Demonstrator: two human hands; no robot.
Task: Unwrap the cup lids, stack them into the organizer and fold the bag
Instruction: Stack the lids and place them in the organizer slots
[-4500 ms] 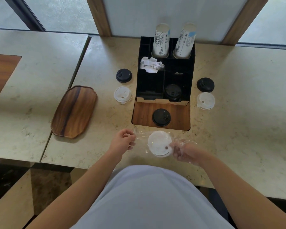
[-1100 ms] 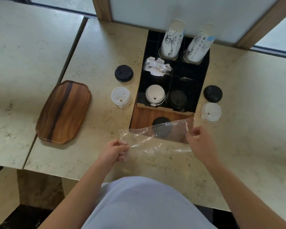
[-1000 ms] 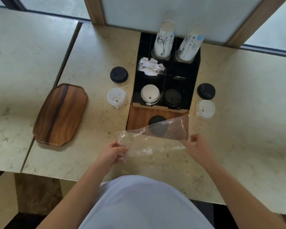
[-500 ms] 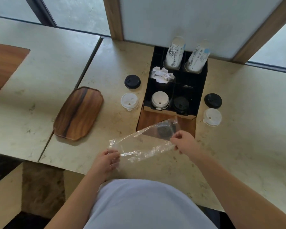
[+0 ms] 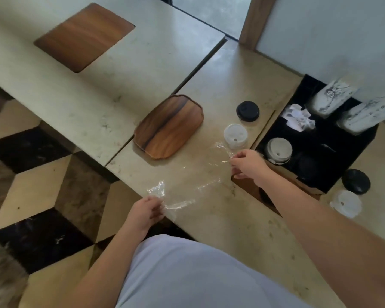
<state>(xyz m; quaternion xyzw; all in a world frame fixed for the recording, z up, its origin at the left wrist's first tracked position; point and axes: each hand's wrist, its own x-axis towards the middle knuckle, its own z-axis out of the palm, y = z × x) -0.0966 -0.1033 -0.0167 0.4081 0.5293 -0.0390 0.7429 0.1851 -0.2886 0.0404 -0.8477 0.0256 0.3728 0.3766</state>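
Two hands on one clear, crinkled plastic bag (image 5: 187, 183), and it is stretched out flat across the pale stone desk (image 5: 242, 218). The left hand (image 5: 145, 213) pinches the near end right at the desk's edge, fingers closed on the film. The right hand (image 5: 248, 164) pinches the far end, thumb and fingers closed, wrist bent down, forearm reaching in from the right. Held apart like this, the bag is pulled taut, and that looks like the set-up for a clean fold.

The bag seems empty. A stack of white plastic cup lids (image 5: 278, 150) sits in the front-left compartment of the black divided organizer (image 5: 320, 152), beside a black lid (image 5: 307, 167) in the next compartment. So the unwrapping and stacking appear done for this batch; folding is the step in hand.

Loose on the desk: a white lid (image 5: 235, 136) just beyond the right hand's end of the bag, a black lid (image 5: 247, 111) behind it, and another black (image 5: 356, 181) and white pair (image 5: 346, 203) on the organizer's far side. The oval wooden tray (image 5: 168, 126) lies just left of the bag, not touching.
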